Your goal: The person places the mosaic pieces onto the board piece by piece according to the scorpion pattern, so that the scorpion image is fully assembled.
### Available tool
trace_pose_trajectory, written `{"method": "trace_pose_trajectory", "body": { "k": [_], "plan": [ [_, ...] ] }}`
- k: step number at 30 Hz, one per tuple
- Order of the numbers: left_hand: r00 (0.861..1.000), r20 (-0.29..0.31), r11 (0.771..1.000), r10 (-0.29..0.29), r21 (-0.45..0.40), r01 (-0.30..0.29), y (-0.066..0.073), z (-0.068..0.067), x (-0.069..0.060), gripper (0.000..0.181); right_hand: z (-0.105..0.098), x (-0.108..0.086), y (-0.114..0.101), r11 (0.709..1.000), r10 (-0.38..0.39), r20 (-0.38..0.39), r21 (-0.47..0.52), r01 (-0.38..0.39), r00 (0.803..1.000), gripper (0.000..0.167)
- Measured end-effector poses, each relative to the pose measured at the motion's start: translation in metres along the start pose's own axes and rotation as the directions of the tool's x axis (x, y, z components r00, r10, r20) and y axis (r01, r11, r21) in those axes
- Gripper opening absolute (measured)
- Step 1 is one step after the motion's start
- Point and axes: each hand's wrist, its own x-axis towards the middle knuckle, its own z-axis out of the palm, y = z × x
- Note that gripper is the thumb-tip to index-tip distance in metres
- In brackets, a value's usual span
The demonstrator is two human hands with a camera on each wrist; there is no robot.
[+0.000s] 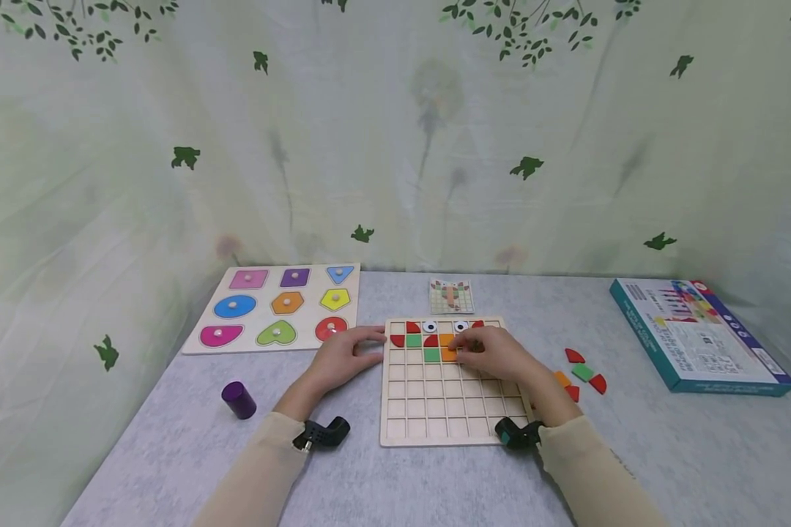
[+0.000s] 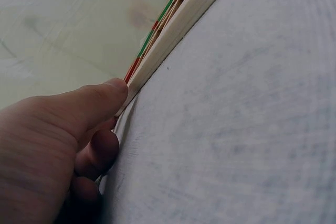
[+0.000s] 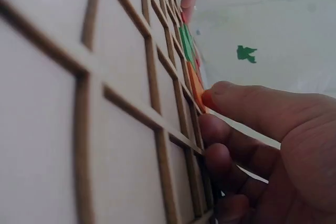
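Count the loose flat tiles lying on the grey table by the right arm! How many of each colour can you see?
Flat red tiles, at least two of them quarter-round: 3
Flat green four-sided tile: 1
Flat orange tile, its full shape hard to make out: 1
Total in view: 5

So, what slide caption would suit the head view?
Right hand at the orange tiles on a gridded board, left hand touching the board's left edge.
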Motion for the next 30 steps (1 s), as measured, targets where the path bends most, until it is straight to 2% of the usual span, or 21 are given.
{"method": "trace_pose_trajectory", "body": {
  "k": [4,11,18,26,30],
  "plan": [
    [1.0,-0.003,1.0,-0.003,0.0,0.003,0.0,0.0,0.0,0.03,-0.006,-0.002,-0.001,0.999,-0.023,0.044,0.024,0.022,0.999,0.015],
    [1.0,-0.003,1.0,0.0,0.001,0.0,0.0,0.0,-0.001,0.03,-0.014,-0.003,0.002,1.0,-0.004,0.103,0.028,0.001,0.995,0.015],
    [0.999,-0.016,0.999,0.031,-0.013,-0.031,0.001,-0.001,-0.002,0.033,-0.026,-0.009,0.005,0.999,-0.04,0.13,0.021,0.038,0.991,0.019],
    [0.999,-0.008,0.999,0.034,0.009,-0.034,0.002,-0.002,-0.003,0.034,-0.045,-0.016,0.012,1.0,-0.005,0.14,0.008,0.004,0.99,0.025],
    [0.999,-0.013,0.999,0.043,0.017,-0.043,0.002,-0.002,-0.002,0.034,-0.057,-0.02,0.017,0.998,0.056,0.13,-0.008,-0.055,0.99,0.027]
  ]
}}
